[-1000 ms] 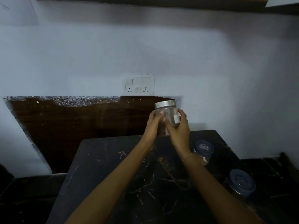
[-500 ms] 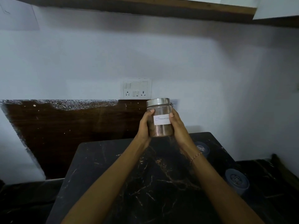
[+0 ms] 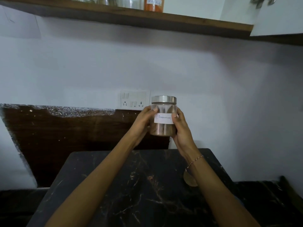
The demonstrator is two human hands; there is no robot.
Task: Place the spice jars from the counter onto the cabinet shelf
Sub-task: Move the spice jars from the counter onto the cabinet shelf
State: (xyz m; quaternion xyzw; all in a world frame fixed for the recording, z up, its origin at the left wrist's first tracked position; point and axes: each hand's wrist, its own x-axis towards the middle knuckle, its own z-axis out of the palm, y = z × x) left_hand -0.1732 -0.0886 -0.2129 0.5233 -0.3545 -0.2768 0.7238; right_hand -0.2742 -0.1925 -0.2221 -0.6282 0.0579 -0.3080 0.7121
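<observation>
Both hands, left hand [image 3: 143,122] and right hand [image 3: 181,128], clasp upright cinnamon jar [image 3: 163,117] with steel lid, held in air above dark tabletop [image 3: 139,185], well below wooden shelf [image 3: 131,17] holding jars.

— Where's the jar [image 3: 163,116]?
— Upright, well above the bench [image 3: 139,185], between left hand [image 3: 144,122] and right hand [image 3: 182,128]; fingers [image 3: 155,110] touching both sides.
— Behind it?
— Wall, with switch plate [image 3: 135,99] just left of the lid.
— And higher up?
— Shelf [image 3: 147,19] across the top, carrying other jars [image 3: 153,4], well apart from the held one.
</observation>
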